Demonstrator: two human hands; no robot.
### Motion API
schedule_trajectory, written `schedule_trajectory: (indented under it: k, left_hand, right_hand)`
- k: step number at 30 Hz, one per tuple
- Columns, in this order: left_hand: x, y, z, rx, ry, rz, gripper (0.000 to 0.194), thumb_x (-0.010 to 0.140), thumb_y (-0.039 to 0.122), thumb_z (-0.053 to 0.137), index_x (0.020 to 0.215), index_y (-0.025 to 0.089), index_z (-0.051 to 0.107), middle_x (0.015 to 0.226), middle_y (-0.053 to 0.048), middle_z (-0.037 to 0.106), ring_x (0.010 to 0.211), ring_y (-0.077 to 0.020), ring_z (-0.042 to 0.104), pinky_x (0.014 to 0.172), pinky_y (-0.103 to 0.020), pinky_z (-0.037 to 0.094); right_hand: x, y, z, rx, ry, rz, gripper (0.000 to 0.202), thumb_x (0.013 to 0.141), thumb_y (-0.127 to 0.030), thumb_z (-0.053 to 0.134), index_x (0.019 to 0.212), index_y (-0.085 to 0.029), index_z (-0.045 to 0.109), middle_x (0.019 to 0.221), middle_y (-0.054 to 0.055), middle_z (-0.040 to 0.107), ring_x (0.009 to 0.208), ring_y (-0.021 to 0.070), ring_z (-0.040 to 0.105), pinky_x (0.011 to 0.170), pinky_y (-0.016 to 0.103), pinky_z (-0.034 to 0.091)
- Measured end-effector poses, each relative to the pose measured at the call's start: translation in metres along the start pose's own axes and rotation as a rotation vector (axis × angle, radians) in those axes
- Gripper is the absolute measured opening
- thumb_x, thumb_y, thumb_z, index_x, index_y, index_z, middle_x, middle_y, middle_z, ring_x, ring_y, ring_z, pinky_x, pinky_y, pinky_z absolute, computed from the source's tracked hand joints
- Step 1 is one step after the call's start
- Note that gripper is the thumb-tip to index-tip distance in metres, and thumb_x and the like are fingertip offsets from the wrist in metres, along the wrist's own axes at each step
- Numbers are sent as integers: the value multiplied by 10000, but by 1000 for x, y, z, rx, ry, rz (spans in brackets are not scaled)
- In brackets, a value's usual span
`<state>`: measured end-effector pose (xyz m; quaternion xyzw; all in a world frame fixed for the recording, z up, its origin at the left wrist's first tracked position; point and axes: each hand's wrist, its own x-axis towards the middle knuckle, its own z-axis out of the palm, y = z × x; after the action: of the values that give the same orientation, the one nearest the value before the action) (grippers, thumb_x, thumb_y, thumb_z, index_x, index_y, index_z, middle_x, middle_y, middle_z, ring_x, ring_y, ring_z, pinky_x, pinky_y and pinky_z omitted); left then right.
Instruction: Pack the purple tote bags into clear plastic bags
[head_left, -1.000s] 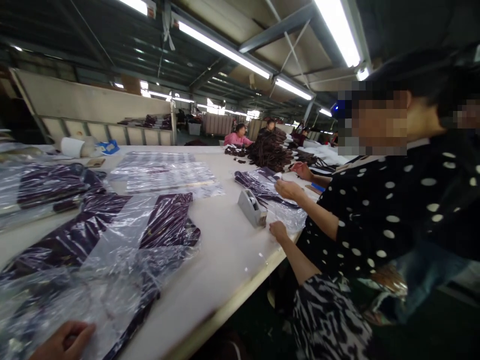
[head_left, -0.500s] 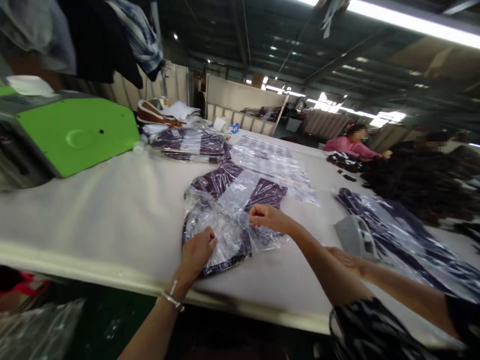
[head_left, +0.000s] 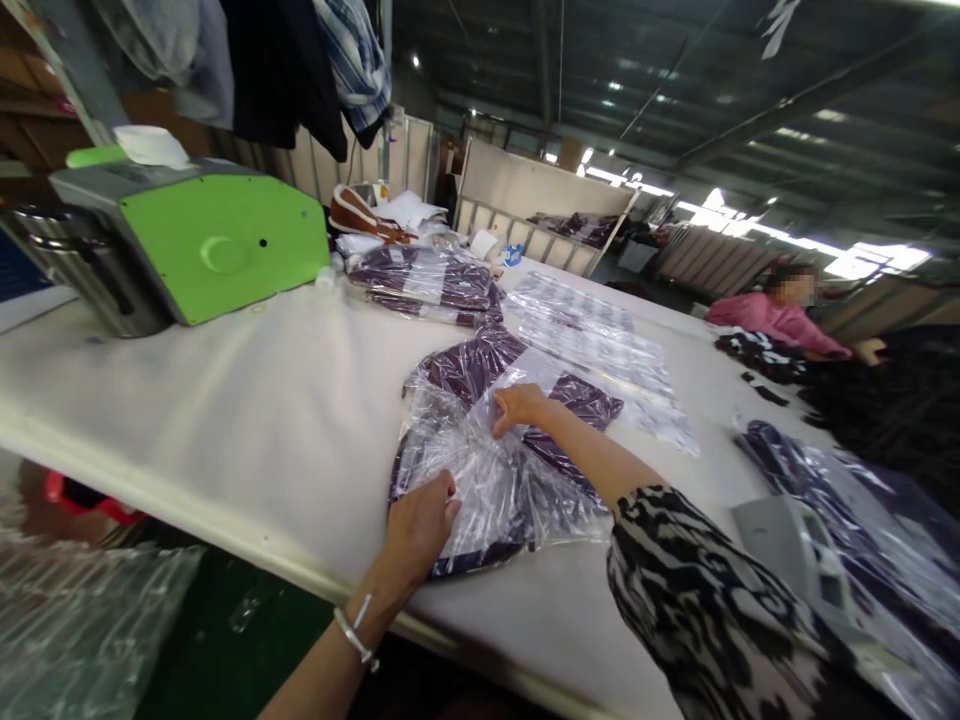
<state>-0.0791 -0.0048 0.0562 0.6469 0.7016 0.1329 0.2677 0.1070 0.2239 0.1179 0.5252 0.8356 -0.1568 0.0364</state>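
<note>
A folded dark purple garment (head_left: pixel 581 400) lies on the white table inside a clear plastic bag (head_left: pixel 491 490). A pale band crosses the garment, and loose plastic is bunched over its near half. My left hand (head_left: pixel 421 525), with a silver bracelet at the wrist, rests at the near left side of the bag; its curled fingers grip the plastic. Over the middle of the bag, my right hand (head_left: pixel 519 408) pinches the film beside the pale band. The fingertips of both hands are partly hidden.
A green-sided machine (head_left: pixel 232 250) and a steel flask (head_left: pixel 97 270) stand at the left. Bagged garments (head_left: pixel 424 280) lie behind, near flat plastic bags (head_left: pixel 592 330). A grey tape dispenser (head_left: pixel 795 555) and more bagged clothing (head_left: pixel 862 510) are right. A person in pink (head_left: pixel 772 320) works farther back.
The view has swung left. My right hand has moved left and away from me across the bag, onto the pale band. Another person's forearm at the right has gone from sight.
</note>
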Motion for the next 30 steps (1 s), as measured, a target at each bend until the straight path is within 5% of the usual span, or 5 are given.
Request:
schedule_trajectory:
  k: [5, 9, 15, 23, 30]
  left_hand:
    - [-1, 0, -1, -6, 15, 28, 172, 936, 283, 550, 1095, 242, 603, 996, -54, 765, 952, -248, 713, 737, -310, 385]
    - [-1, -1, -1, 6, 10, 24, 182, 931, 275, 547, 1102, 245, 598, 1008, -55, 765, 961, -244, 711, 745, -308, 383]
    - [-1, 5, -4, -2, 49, 23, 151, 904, 262, 567, 1043, 222, 610, 934, -55, 752, 892, -224, 699, 719, -298, 371]
    - [10, -25, -29, -359, 347, 251, 276, 867, 435, 539, 970, 191, 619, 1021, -100, 686, 963, -243, 656, 864, -370, 517]
    - [96, -89, -97, -477, 450, -35, 610, 721, 594, 570, 1094, 112, 592, 1280, -225, 626, 1282, -364, 557, 1089, -468, 435]
  right_hand:
    - [-18, 17, -5, 132, 288, -22, 615, 875, -530, 683, 1364, -173, 579, 1322, 135, 659, 1187, 273, 624, 989, 361, 478]
    - [-22, -3, 46, 153, 643, -32, 694, 1035, -537, 372, 1606, -155, 275, 1671, 153, 276, 1555, 313, 190, 1242, 509, 164]
    - [-17, -21, 91, 81, 382, 19, 715, 1000, -548, 456, 1594, -167, 342, 1701, 120, 202, 1579, 355, 53, 1252, 557, -29]
    - [-84, -1, 15, 437, 523, 55, 542, 979, -438, 451, 1448, -184, 543, 1480, 118, 579, 1349, 258, 562, 1138, 412, 428]
    - [-223, 97, 81, 576, 860, 388, 599, 791, -619, 548, 1156, -169, 703, 1219, 156, 722, 1147, 339, 688, 973, 468, 571]
